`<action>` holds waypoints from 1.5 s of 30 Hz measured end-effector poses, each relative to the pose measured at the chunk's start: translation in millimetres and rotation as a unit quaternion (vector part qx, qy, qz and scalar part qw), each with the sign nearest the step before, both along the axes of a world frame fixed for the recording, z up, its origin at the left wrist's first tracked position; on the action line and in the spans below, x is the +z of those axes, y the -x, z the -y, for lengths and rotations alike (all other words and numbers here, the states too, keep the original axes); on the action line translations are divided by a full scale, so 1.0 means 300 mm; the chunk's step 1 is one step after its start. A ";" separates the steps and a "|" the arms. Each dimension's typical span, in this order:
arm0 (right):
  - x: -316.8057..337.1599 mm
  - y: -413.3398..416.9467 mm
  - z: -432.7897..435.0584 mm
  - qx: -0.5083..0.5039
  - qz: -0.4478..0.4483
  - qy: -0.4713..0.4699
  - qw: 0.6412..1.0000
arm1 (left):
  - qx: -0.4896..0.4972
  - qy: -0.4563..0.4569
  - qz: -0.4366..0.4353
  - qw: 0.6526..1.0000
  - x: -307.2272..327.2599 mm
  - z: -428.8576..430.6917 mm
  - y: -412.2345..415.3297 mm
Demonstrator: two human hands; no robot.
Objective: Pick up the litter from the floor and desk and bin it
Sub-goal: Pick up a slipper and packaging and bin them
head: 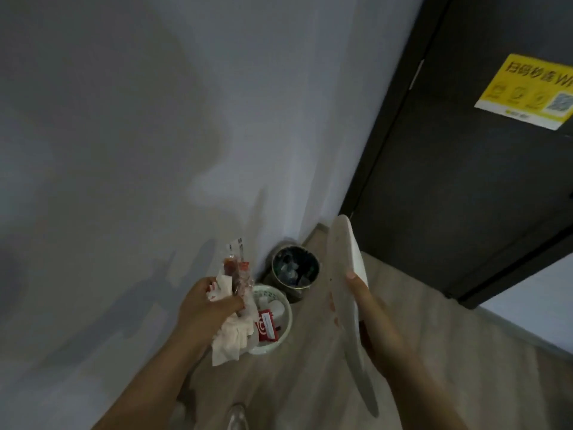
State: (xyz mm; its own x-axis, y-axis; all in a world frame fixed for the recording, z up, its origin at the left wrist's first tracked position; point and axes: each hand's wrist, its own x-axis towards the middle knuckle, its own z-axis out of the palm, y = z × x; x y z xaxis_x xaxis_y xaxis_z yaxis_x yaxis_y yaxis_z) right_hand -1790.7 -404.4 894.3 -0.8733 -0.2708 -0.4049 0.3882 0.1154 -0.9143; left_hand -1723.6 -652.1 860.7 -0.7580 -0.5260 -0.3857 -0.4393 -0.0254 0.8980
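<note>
Head view: grasps crumpled napkins (231, 339) and wrappers (240, 274) in left grip (210, 308), holds tilted white plate (344, 265) in right grip (376, 321), above pale wood floor (418, 321); looks down on dark bin (273, 268) cornered between grey wall (155, 150) and black door (465, 181).

Bare forearms (148, 377); bare left hand (207, 308), right hand (375, 318).

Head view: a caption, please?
Left hand gripping napkin and wrappers, right hand holding a white plate, near the corner bin.
</note>
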 end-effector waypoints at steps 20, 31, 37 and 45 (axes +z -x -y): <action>-0.715 0.554 0.275 0.035 0.225 -0.111 0.967 | -0.047 -0.020 0.263 0.963 -0.671 0.193 0.485; -1.257 0.763 0.297 0.079 0.299 -0.159 0.938 | -0.060 -0.050 0.352 0.933 -1.301 0.172 0.686; -1.492 0.810 0.286 0.111 0.298 -0.187 0.930 | -0.071 -0.045 0.378 0.922 -1.580 0.169 0.758; -1.627 0.826 0.270 0.127 0.292 -0.164 0.934 | -0.043 -0.017 0.390 0.920 -1.756 0.128 0.808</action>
